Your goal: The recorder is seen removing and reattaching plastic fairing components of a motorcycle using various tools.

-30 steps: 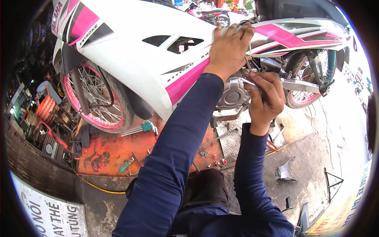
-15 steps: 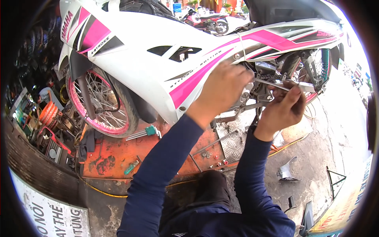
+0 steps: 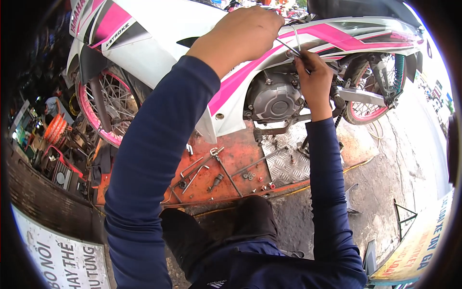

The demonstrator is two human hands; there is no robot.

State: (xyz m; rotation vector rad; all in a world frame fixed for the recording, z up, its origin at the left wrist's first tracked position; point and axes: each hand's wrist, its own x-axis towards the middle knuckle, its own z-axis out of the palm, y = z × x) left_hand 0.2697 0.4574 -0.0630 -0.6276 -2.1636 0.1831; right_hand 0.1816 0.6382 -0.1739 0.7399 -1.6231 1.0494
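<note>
A thin metal rod point(image 3: 287, 46) runs between my two hands in front of the white and pink motorcycle point(image 3: 269, 60). My left hand point(image 3: 243, 33) is closed round its upper left end, hiding that end. With fingers pinched, my right hand point(image 3: 315, 79) holds the lower right end near the side panel. A round bolt head point(image 3: 289, 54) and a white tie point(image 3: 297, 36) on the panel lie close to the rod. Below the hands is the grey engine cover point(image 3: 276, 98). What the rod's hidden ends look like, I cannot tell.
An orange work platform point(image 3: 236, 166) lies under the motorcycle, with a T-handle wrench point(image 3: 226, 171), hex keys point(image 3: 196, 178) and several nuts point(image 3: 249, 176) on it. A checkered metal plate point(image 3: 284, 166) sits at its right. A black triangular frame point(image 3: 405, 220) is on the ground at right.
Both hands have moved up and left with the rod, from beside the chain area to the side panel. The engine cover has come into view, and the view has shifted slightly.
</note>
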